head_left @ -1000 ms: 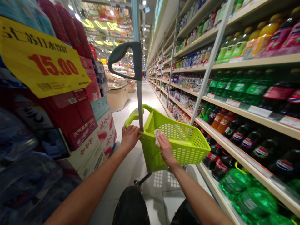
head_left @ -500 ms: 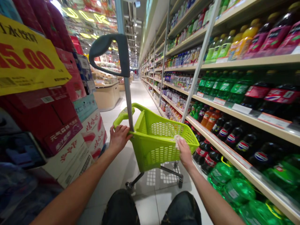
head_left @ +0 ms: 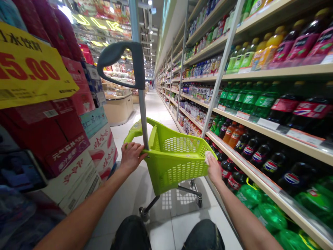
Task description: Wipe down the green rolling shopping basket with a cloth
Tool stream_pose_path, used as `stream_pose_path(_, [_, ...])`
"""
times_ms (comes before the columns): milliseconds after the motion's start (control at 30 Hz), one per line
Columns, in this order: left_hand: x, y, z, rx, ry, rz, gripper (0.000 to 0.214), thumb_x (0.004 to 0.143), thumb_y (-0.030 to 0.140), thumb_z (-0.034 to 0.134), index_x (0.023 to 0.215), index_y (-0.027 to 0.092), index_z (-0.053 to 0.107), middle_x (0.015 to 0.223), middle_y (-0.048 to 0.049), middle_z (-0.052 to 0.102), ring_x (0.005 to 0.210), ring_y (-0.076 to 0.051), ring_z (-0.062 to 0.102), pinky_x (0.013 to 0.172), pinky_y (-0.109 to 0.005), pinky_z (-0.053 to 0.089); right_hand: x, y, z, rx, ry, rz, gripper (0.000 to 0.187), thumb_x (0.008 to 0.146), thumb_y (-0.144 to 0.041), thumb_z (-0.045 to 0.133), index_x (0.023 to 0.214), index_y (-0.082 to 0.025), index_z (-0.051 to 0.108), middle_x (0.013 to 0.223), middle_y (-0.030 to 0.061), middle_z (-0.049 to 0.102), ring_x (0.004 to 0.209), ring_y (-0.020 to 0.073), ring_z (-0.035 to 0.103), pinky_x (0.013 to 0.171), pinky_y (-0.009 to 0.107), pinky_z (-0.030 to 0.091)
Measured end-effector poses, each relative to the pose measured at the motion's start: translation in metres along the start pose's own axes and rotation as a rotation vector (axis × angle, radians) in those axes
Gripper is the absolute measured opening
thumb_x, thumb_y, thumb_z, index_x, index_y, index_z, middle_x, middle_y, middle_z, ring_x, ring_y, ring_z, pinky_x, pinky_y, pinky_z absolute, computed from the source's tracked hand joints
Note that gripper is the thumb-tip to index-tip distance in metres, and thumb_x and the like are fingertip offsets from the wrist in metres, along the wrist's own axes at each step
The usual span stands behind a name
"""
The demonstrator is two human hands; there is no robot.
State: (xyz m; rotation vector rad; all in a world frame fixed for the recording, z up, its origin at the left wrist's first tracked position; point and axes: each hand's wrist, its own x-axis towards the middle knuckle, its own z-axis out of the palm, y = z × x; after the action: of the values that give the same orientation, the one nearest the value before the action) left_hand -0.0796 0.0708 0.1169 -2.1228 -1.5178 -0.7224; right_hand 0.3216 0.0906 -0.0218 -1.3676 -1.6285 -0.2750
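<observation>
As the green cart [head_left: 177, 161] in the middle has wheels [head_left: 199, 202], it could roll if the left hand [head_left: 131, 158], holding it at nine o'clock, slips while the right hand [head_left: 215, 170], pinching a wipe [head_left: 208, 157] at three o'clock, pushes.

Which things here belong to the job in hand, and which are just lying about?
In the job:
- cart
- white wad, in the right hand
- left hand, on the cart's rim

Just around:
- price sign
- boxes
- bottles
- shelves
</observation>
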Motion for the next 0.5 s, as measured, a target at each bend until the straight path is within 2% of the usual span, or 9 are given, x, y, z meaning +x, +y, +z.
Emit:
stream_pose_path(67, [-0.002,0.003,-0.003,0.005,0.004,-0.022,0.024,0.077,0.038,0.051,0.095,0.025,0.060,0.095,-0.0054,0.062,0.097,-0.027,0.047,0.090,-0.048,0.025,0.005,0.004,0.002,-0.005,0.008,0.020,0.045,0.068,-0.003,0.032,0.098,-0.009,0.065,0.109,0.0166,0.060,0.114,0.0223,0.047,0.099,0.039,0.034])
stream_pose_path(100, [-0.003,0.007,-0.003,0.006,0.003,-0.034,0.023,0.077,0.038,0.052,0.095,0.025,0.059,0.095,-0.0055,0.062,0.098,-0.028,0.046,0.090,-0.048,0.025,0.007,-0.008,0.009,0.007,-0.007,0.005,0.045,0.068,-0.003,0.032,0.099,-0.009,0.064,0.110,0.0165,0.060,0.114,0.0226,0.047,0.099,0.040,0.034])
stream_pose_path(167, [-0.003,0.016,-0.005,0.005,-0.004,-0.057,0.023,0.077,0.036,0.053,0.095,0.024,0.059,0.095,-0.0057,0.062,0.099,-0.028,0.046,0.091,-0.048,0.025,0.010,-0.061,0.033,0.054,-0.044,-0.046,0.047,0.069,-0.004,0.033,0.106,-0.011,0.061,0.115,0.0129,0.058,0.115,0.0210,0.046,0.100,0.041,0.035])
stream_pose_path(233, [-0.002,0.029,-0.005,0.002,-0.001,-0.085,0.022,0.076,0.035,0.054,0.094,0.023,0.059,0.094,-0.0059,0.062,0.099,-0.028,0.046,0.092,-0.048,0.025,0.012,-0.129,0.056,0.192,-0.090,-0.115,0.052,0.072,-0.002,0.031,0.117,-0.013,0.054,0.125,0.0103,0.051,0.123,0.0188,0.038,0.103,0.042,0.032])
stream_pose_path(300, [0.000,0.041,-0.006,-0.003,0.014,-0.115,0.020,0.076,0.033,0.054,0.093,0.022,0.059,0.094,-0.0063,0.062,0.098,-0.028,0.046,0.092,-0.049,0.026,0.017,-0.186,0.068,0.320,-0.120,-0.188,0.053,0.074,-0.003,0.032,0.122,-0.016,0.049,0.131,0.0072,0.045,0.127,0.0167,0.032,0.105,0.040,0.029])
stream_pose_path(333, [0.001,0.045,-0.007,-0.011,0.016,-0.123,0.019,0.076,0.032,0.053,0.092,0.022,0.059,0.094,-0.0065,0.062,0.098,-0.028,0.046,0.092,-0.049,0.026,0.020,-0.202,0.070,0.362,-0.122,-0.205,0.053,0.074,-0.003,0.033,0.123,-0.017,0.049,0.132,0.0060,0.044,0.127,0.0161,0.031,0.106,0.039,0.028])
stream_pose_path(400, [0.002,0.045,-0.011,-0.059,-0.015,-0.074,0.021,0.077,0.030,0.052,0.096,0.023,0.058,0.094,-0.0063,0.062,0.097,-0.026,0.048,0.091,-0.047,0.030,0.027,-0.211,0.065,0.396,-0.114,-0.194,0.052,0.075,-0.004,0.034,0.122,-0.019,0.050,0.131,0.0049,0.045,0.125,0.0161,0.034,0.106,0.039,0.029])
stream_pose_path(500, [0.001,0.031,-0.014,-0.164,-0.044,0.015,0.036,0.076,0.030,0.054,0.110,0.022,0.051,0.110,-0.0074,0.058,0.104,-0.025,0.048,0.092,-0.045,0.033,0.030,-0.186,0.053,0.363,-0.092,-0.100,0.048,0.076,-0.005,0.034,0.117,-0.018,0.054,0.126,0.0072,0.051,0.120,0.0178,0.042,0.103,0.041,0.033])
